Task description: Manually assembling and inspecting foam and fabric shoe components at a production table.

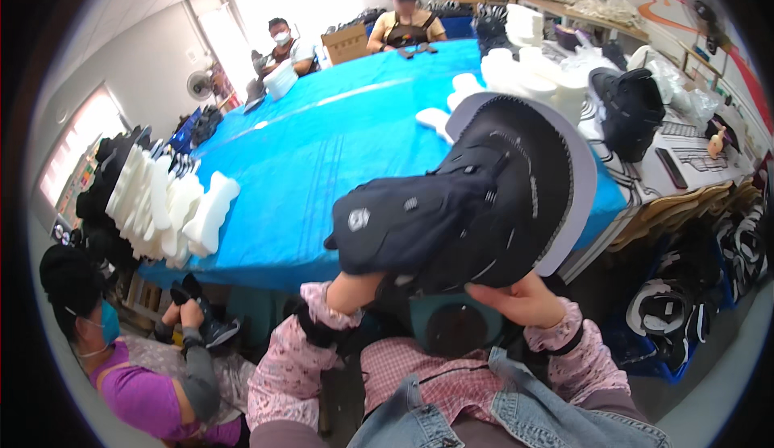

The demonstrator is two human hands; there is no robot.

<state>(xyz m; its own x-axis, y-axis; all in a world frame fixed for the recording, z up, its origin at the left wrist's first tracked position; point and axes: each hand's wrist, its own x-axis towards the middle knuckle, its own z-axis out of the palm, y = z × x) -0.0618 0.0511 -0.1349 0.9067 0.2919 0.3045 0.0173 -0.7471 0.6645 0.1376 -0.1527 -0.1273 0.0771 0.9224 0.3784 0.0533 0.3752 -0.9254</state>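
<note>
Black fabric and a pale grey sole edge make up the shoe upper lifted close below the camera, sole side tilted up and away so its stitched inner face and strapped outer panel can both be looked over. The left hand is closed on the lower left of the piece, mostly tucked beneath the strapped flap, apparently propping it from underneath. The right hand grips the lower right rim with fingers curled over the edge, thumb side toward the body; both hands seem to share the weight so the piece stays steady in the air above the lap.

Beyond it lies the blue-covered surface, largely bare in the middle, with stock pushed to its edges. White foam pieces stand in a row at the left end, and more white foam parts are heaped at the far right, likely kept within reach of whoever sits there. Another black shoe upper rests on the patterned sheets at the right. Finished black-and-white pieces pile in a bin on the floor, low right.

A person in a purple top sits at the lower left, handling a dark piece. Two more people sit at the far end of the surface.
</note>
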